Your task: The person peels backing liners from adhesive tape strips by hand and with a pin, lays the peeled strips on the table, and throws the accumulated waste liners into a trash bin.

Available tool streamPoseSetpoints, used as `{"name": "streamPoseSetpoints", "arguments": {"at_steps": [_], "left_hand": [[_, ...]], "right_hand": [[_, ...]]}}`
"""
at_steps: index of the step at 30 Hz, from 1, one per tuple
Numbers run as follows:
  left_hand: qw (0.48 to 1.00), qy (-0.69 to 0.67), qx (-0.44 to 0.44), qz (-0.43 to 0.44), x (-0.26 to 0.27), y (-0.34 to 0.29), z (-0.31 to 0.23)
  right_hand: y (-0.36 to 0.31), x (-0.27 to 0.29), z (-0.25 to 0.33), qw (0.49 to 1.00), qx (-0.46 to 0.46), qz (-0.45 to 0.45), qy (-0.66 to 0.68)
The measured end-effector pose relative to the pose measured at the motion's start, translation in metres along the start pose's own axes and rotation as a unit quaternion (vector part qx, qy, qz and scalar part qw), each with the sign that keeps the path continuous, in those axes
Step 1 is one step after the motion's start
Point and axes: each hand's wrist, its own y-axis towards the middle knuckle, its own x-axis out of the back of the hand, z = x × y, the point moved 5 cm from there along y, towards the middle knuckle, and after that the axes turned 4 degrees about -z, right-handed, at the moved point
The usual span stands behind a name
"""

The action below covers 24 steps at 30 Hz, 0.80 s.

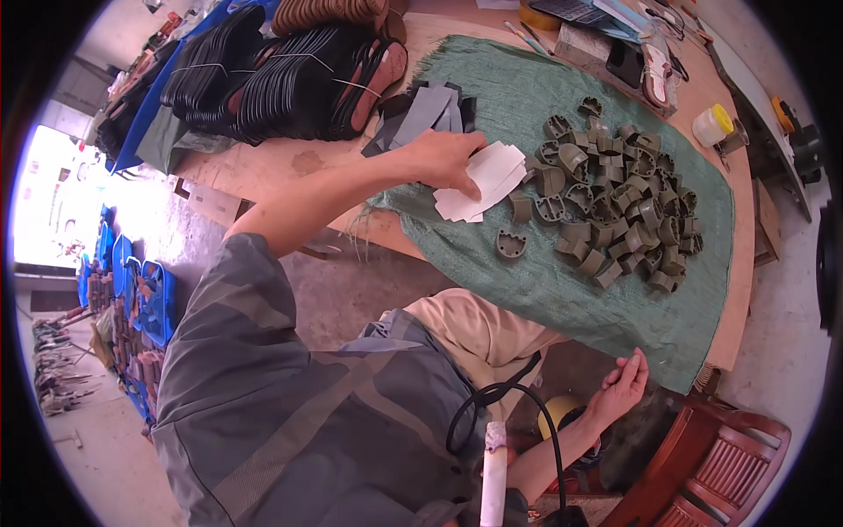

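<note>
My left hand [442,161] reaches over the table from the left, its thumb and fingers closed on a stack of thin white cut pieces [493,180]. The stack rests on or just above the green woven sheet [492,79]; I cannot tell which. To its right lies a heap of olive-green shoe heels [619,189], and one heel [511,244] sits apart in front. Grey strips [428,116] lie just beyond my left hand. Near the table's front edge my right hand [622,384] is raised, fingertips pinched together; anything between them is too small to make out.
Bundled black shoe soles [294,83] are stacked at the back left. A jar with a yellow lid [712,126] stands at the right. A wooden chair [711,465] is at the lower right. Blue baskets [158,303] line the floor at left. A black cord [549,422] hangs before me.
</note>
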Motion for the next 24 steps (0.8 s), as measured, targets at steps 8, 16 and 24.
{"name": "streamPoseSetpoints", "arguments": {"at_steps": [8,16,24], "left_hand": [[0.990,-0.084,0.009,0.110,-0.012,0.033,0.008],[0.984,0.000,-0.156,-0.083,-0.006,0.008,0.003],[0.968,-0.218,-0.030,-0.123,0.004,-0.051,0.016]], "right_hand": [[-0.002,0.009,-0.012,1.000,0.002,0.007,0.014],[-0.007,0.022,-0.012,1.000,-0.001,-0.011,0.023],[-0.006,0.026,-0.024,1.000,-0.011,-0.001,0.023]]}}
